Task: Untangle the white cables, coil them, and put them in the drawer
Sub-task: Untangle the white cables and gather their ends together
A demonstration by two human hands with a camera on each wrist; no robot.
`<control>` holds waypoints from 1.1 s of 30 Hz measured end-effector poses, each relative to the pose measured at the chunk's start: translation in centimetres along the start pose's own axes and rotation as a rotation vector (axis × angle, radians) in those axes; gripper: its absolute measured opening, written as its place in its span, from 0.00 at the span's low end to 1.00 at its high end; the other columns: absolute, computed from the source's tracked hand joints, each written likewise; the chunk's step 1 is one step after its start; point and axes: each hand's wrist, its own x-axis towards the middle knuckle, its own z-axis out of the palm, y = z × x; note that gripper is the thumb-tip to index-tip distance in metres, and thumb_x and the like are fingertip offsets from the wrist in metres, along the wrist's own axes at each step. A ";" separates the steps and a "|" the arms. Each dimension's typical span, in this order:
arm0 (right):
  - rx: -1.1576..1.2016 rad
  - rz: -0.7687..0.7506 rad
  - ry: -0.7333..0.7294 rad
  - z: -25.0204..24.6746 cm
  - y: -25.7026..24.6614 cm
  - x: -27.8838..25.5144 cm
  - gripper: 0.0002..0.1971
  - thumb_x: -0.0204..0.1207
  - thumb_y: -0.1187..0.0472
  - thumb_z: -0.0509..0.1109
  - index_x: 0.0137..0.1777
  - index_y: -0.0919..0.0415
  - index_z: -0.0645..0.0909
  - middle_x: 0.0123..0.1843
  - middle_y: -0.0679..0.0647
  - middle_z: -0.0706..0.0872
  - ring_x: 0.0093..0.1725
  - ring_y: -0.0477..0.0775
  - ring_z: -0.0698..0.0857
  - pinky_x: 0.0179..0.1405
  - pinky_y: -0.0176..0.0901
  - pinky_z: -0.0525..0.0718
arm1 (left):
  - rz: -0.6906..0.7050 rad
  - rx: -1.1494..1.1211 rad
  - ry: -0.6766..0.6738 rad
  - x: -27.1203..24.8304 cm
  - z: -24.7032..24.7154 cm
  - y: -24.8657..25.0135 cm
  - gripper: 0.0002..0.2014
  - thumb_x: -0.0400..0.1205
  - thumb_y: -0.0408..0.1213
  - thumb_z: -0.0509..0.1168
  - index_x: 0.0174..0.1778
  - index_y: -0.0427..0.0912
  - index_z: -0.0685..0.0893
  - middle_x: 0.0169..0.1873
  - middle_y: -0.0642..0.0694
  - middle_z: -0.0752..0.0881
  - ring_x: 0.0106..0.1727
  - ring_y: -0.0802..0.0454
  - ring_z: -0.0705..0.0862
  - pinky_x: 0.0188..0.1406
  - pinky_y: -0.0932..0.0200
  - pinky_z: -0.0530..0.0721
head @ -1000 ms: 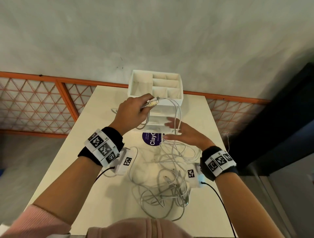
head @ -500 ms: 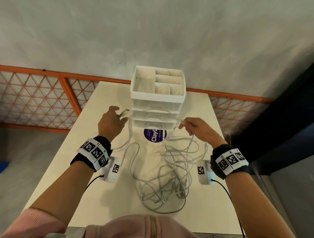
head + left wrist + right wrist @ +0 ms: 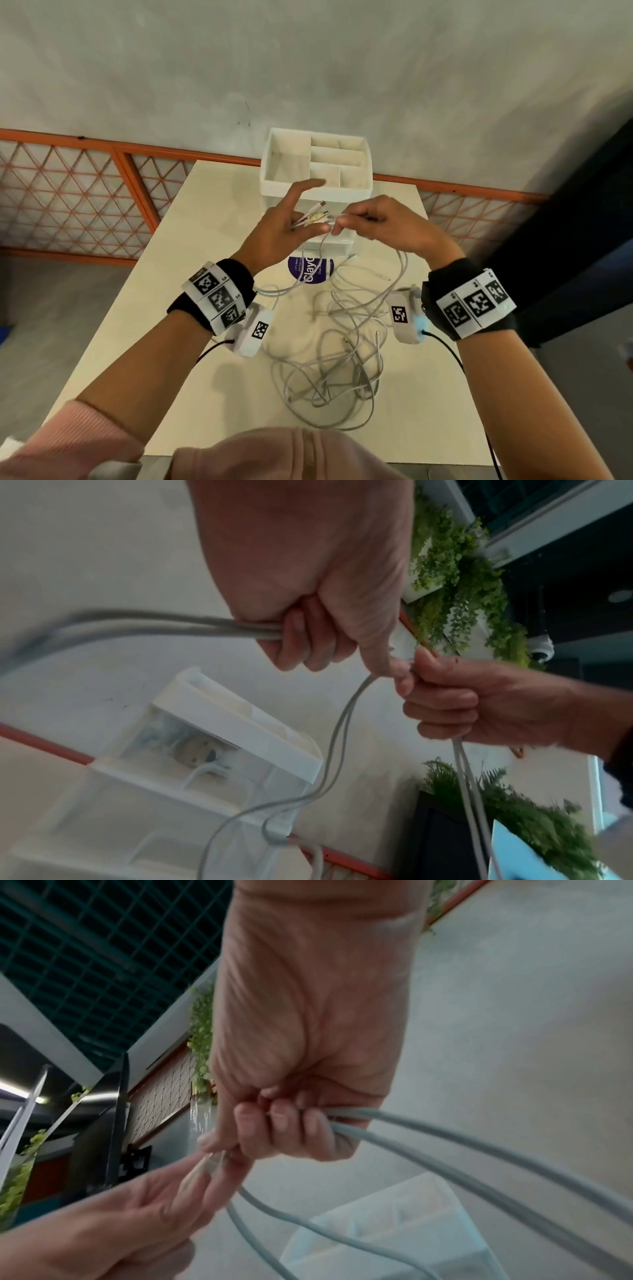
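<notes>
Nearest us, most of the white cables [image 3: 329,363] lie in a loose knot on the bench [image 3: 178,329], with strands rising from it to our hands. If we pull those strands upward or apart too quickly, we judge the loops below could cinch tighter, or the whole knot could drag across the bench toward its edge.

Above the knot, our left hand [image 3: 281,226] holds several cable ends [image 3: 317,216] across its palm, the lower fingers curled round the strands while the index finger points straight out. Our right hand [image 3: 387,226] is curled round two strands and pinches at the ends just beside the left fingertips. With so many ends bunched together, we could lose track of which end belongs to which cable, and a plug could slip free and fall back into the knot.

A purple sticker [image 3: 310,270] sits on the bench under the hanging strands. Just beyond our hands stands the white drawer unit [image 3: 317,178], its open top tray divided into compartments. Its drawers look closed, and one appears to hold something already. Strands hanging close to its front could snag it or tug the light unit.
</notes>
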 end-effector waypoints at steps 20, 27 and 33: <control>-0.107 0.219 0.100 11.6 7.1 8.1 0.11 0.81 0.63 0.64 0.45 0.67 0.86 0.35 0.52 0.73 0.36 0.50 0.77 0.40 0.31 0.74 | -0.255 0.846 0.315 -7.5 -9.5 -7.1 0.14 0.81 0.50 0.65 0.46 0.41 0.87 0.31 0.36 0.85 0.34 0.38 0.79 0.31 0.56 0.63; 0.100 0.292 0.205 18.4 7.9 11.5 0.17 0.76 0.72 0.68 0.63 0.71 0.72 0.57 0.63 0.75 0.43 0.52 0.78 0.39 0.27 0.77 | -0.450 0.944 0.357 -7.9 -9.9 -10.1 0.15 0.82 0.48 0.63 0.49 0.40 0.86 0.39 0.32 0.87 0.45 0.31 0.83 0.35 0.52 0.64; -0.014 0.054 -0.277 25.1 8.3 10.1 0.09 0.72 0.68 0.74 0.50 0.69 0.81 0.46 0.60 0.81 0.43 0.53 0.79 0.48 0.48 0.78 | -0.531 0.897 0.295 -7.5 -9.0 -12.8 0.16 0.81 0.51 0.63 0.44 0.40 0.84 0.39 0.33 0.86 0.44 0.32 0.83 0.35 0.52 0.69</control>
